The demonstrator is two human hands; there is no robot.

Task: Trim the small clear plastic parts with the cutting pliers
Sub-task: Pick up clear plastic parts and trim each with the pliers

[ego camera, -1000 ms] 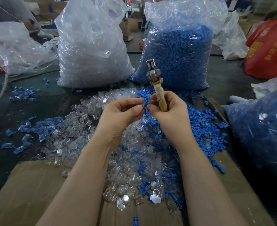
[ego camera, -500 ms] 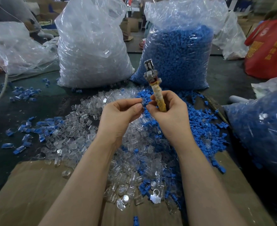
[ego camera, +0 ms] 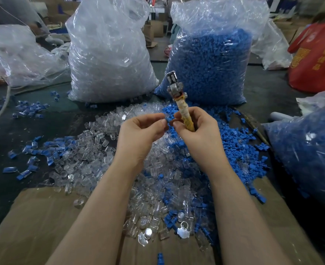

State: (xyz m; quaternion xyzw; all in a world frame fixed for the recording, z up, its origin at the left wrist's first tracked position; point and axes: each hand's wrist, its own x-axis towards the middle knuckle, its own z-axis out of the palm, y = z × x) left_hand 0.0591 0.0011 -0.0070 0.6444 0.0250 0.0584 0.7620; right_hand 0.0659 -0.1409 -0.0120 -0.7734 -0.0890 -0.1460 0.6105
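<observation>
My right hand [ego camera: 198, 132] grips the cutting pliers [ego camera: 179, 98] by their tan wrapped handles, with the metal head pointing up and away from me. My left hand [ego camera: 140, 132] is held close beside it with its fingers curled and thumb and fingertips pinched together at a small clear plastic part [ego camera: 163, 117], which is barely visible between the fingertips. Both hands hover above a heap of small clear parts [ego camera: 92, 150] mixed with blue parts [ego camera: 234, 146] on the dark table.
A big bag of clear parts [ego camera: 110, 54] and a big bag of blue parts [ego camera: 211, 62] stand behind the heap. Another blue-filled bag [ego camera: 309, 150] lies at the right, a red bag [ego camera: 316, 58] at far right. Brown cardboard [ego camera: 33, 226] covers the near table edge.
Both hands and the pliers have shifted slightly left and the pliers tilt a bit more left. The grips look the same.
</observation>
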